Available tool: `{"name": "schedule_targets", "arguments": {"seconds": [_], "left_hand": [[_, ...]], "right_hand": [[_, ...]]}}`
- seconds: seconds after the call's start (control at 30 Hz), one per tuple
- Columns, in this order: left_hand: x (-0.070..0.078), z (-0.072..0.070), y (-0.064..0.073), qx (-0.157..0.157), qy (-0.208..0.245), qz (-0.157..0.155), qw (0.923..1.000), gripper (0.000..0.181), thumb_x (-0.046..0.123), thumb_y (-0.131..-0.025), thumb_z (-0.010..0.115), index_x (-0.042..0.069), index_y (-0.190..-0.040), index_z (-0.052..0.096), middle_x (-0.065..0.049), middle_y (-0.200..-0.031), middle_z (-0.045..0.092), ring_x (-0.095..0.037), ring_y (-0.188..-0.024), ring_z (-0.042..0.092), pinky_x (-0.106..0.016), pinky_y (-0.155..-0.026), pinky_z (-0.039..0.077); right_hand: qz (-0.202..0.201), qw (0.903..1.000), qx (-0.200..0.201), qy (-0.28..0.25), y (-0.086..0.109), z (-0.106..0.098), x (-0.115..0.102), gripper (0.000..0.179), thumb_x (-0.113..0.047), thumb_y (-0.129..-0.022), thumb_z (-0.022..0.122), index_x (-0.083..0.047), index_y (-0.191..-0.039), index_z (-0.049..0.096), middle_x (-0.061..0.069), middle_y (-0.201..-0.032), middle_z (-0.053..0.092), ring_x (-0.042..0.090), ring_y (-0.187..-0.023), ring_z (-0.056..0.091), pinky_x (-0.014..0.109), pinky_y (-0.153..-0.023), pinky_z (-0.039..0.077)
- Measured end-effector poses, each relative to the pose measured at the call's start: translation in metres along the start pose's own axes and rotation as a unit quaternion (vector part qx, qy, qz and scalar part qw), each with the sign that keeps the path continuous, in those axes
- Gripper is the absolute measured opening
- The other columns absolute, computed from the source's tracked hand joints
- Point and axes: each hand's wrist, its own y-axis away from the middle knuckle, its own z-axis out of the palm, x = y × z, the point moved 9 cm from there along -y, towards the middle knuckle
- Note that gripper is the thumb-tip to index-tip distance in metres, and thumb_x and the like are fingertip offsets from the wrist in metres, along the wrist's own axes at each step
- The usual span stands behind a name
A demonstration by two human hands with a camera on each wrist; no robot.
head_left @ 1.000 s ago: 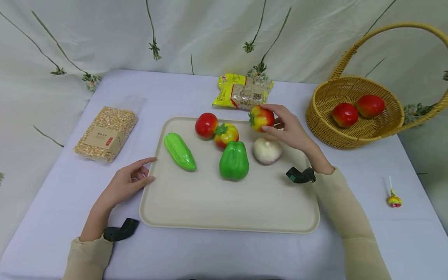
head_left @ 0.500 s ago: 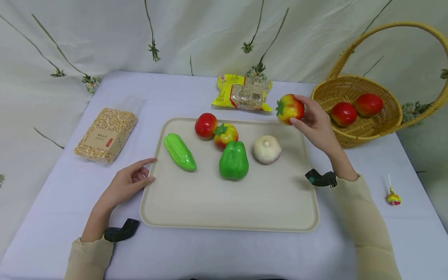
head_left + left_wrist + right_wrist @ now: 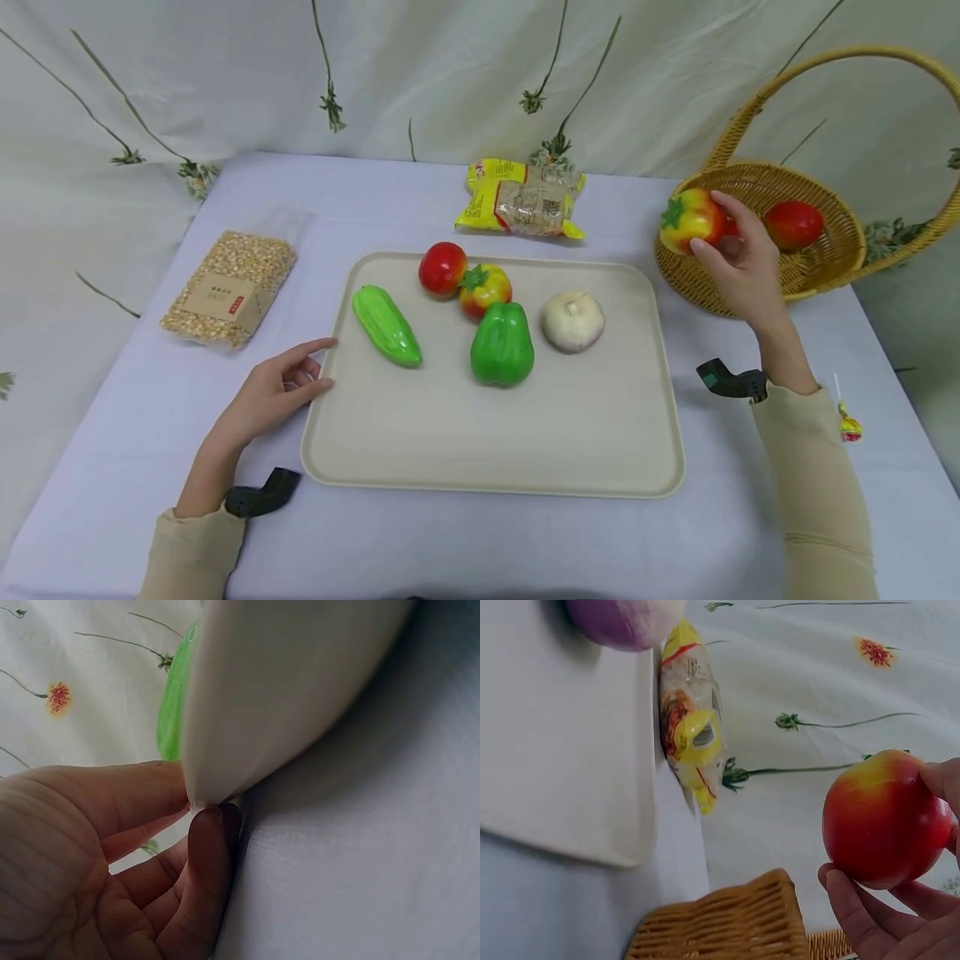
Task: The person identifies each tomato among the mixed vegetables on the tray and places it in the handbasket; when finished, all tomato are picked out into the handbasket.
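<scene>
My right hand (image 3: 738, 258) holds a red-and-yellow toy fruit with a green leafy cap (image 3: 692, 220) between thumb and fingers, over the left rim of the wicker basket (image 3: 686, 279). In the right wrist view the fruit (image 3: 885, 821) appears above the wicker wall. My left hand (image 3: 277, 387) touches the left rim of the beige tray (image 3: 487, 487) with thumb and forefinger tips, its other fingers loosely bent. On the tray lie a green bitter gourd (image 3: 386, 327), a red tomato (image 3: 442, 269), another red-and-yellow fruit (image 3: 487, 293), a green bell pepper (image 3: 502, 346) and a garlic bulb (image 3: 572, 322).
A red fruit (image 3: 793, 225) lies in the basket; another there is mostly hidden behind my hand. The basket's tall handle (image 3: 862, 54) arches overhead. Yellow packets (image 3: 525, 207) lie behind the tray, a bag of corn kernels (image 3: 228, 287) at left, a lollipop (image 3: 849, 425) at right.
My right hand has carried the red-and-yellow fruit rightward from above the tray's back right part to over the basket's left side. The left hand has stayed at the tray rim.
</scene>
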Motion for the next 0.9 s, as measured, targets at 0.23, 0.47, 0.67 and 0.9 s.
{"name": "schedule_targets", "arguments": {"seconds": [0.23, 0.47, 0.67, 0.9], "left_hand": [[0.001, 0.0, 0.001, -0.002, 0.001, 0.001, 1.0, 0.048, 0.008, -0.086, 0.066, 0.003, -0.131, 0.051, -0.005, -0.085, 0.054, 0.001, -0.065, 0.047, -0.018, -0.056, 0.04], [0.003, 0.0, 0.001, -0.002, -0.005, -0.004, 1.0, 0.046, 0.009, -0.086, 0.065, 0.002, -0.13, 0.052, -0.005, -0.084, 0.054, 0.001, -0.064, 0.047, -0.018, -0.056, 0.04], [0.001, 0.001, 0.002, -0.006, -0.006, -0.006, 1.0, 0.047, 0.009, -0.087, 0.065, 0.003, -0.131, 0.052, -0.005, -0.084, 0.054, 0.001, -0.065, 0.047, -0.018, -0.056, 0.04], [0.002, 0.0, 0.003, -0.005, -0.003, -0.008, 1.0, 0.048, 0.01, -0.086, 0.065, 0.003, -0.131, 0.051, -0.005, -0.085, 0.054, 0.001, -0.065, 0.047, -0.018, -0.056, 0.04]], "right_hand": [[0.065, 0.9976, 0.005, 0.024, -0.003, -0.022, 0.025, 0.055, -0.007, -0.091, 0.058, -0.021, -0.141, 0.04, -0.006, -0.134, 0.047, -0.008, -0.091, 0.054, 0.002, -0.077, 0.043], [0.145, 0.9845, -0.051, 0.084, -0.003, -0.027, 0.051, 0.054, -0.028, -0.094, 0.054, -0.035, -0.143, 0.032, 0.008, -0.144, 0.038, -0.006, -0.095, 0.048, -0.001, -0.074, 0.04], [0.206, 0.963, -0.114, 0.131, 0.0, -0.022, 0.071, 0.059, -0.043, -0.094, 0.048, -0.036, -0.147, 0.024, 0.013, -0.15, 0.03, 0.018, -0.104, 0.047, 0.004, -0.074, 0.039], [0.218, 0.953, -0.165, 0.13, -0.007, -0.015, 0.084, 0.062, -0.047, -0.094, 0.045, -0.033, -0.149, 0.02, 0.021, -0.149, 0.028, 0.041, -0.125, 0.033, 0.061, -0.102, 0.032]]}}
